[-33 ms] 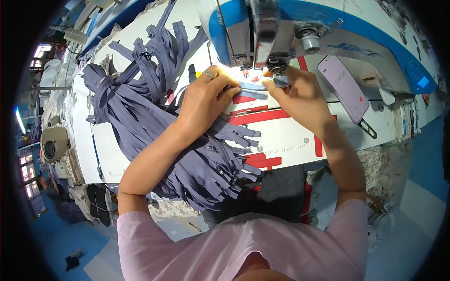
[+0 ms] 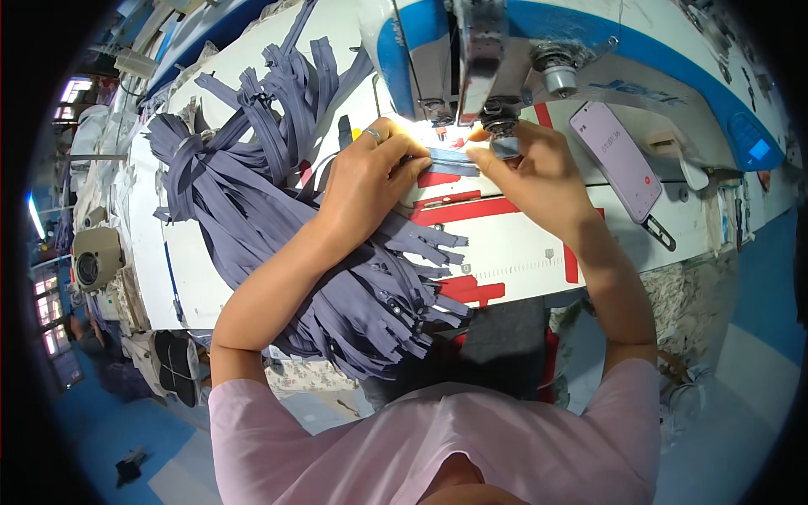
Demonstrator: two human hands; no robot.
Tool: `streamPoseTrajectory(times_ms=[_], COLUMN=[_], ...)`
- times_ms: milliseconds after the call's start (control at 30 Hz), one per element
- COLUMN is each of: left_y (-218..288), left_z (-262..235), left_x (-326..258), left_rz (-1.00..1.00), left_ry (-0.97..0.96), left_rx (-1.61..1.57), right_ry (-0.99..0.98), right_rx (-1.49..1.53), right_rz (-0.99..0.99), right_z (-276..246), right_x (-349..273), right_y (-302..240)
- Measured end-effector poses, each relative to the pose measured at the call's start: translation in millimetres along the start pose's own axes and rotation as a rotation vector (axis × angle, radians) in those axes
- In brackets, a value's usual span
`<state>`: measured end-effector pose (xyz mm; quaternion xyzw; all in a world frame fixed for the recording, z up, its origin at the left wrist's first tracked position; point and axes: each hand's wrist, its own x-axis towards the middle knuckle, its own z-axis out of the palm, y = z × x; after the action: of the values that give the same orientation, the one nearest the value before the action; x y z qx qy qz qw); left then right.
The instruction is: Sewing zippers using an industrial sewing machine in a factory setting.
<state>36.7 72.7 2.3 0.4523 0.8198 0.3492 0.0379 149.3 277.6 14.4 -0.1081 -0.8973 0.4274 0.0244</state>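
Observation:
Under the lit needle area of a blue and white sewing machine (image 2: 589,67) lies a short stretch of grey-blue zipper (image 2: 452,162). Its left end is pinched by my left hand (image 2: 368,172), which wears a ring. At the other end, my right hand (image 2: 539,172) grips it between thumb and fingers, just below the machine head. Part of the right fingers and the needle itself are hidden by the machine and glare. A large tied bundle of grey-blue zippers (image 2: 278,219) spreads over the table beneath and beside my left forearm.
A phone (image 2: 619,160) lies on the white table (image 2: 522,240) to the right of my right hand. Red tape (image 2: 471,210) and a printed scale mark the table in front of the machine. A blue pen-like tool (image 2: 173,282) rests near the left edge.
My right thumb has shifted slightly left along the zipper, and the strip between my hands lies a little straighter. My left hand stays in place.

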Motion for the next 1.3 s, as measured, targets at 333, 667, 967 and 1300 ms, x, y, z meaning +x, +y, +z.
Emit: streamPoseTrajectory(times_ms=[333,667,967,1300], left_y=[-3.1,-13.3,-12.7,-13.1], left_z=[1.4,7.3,5.2,8.0], left_x=[3.7,10.1,11.1,13.2], left_rz=[0.159,0.162,0.18,0.168], left_ry=[0.134,0.091,0.09,0.085], left_rx=[0.258,0.068,0.092,0.105], right_ry=[0.271,0.171,0.193,0.335], right_rx=[-0.072,-0.004,-0.492,-0.305], right_rz=[-0.349,-0.207,-0.481,-0.483], right_z=[34.1,22.8,19.9,36.1], right_x=[8.2,8.1,1.6,10.0], right_y=[26.6,17.9,22.8,33.6])
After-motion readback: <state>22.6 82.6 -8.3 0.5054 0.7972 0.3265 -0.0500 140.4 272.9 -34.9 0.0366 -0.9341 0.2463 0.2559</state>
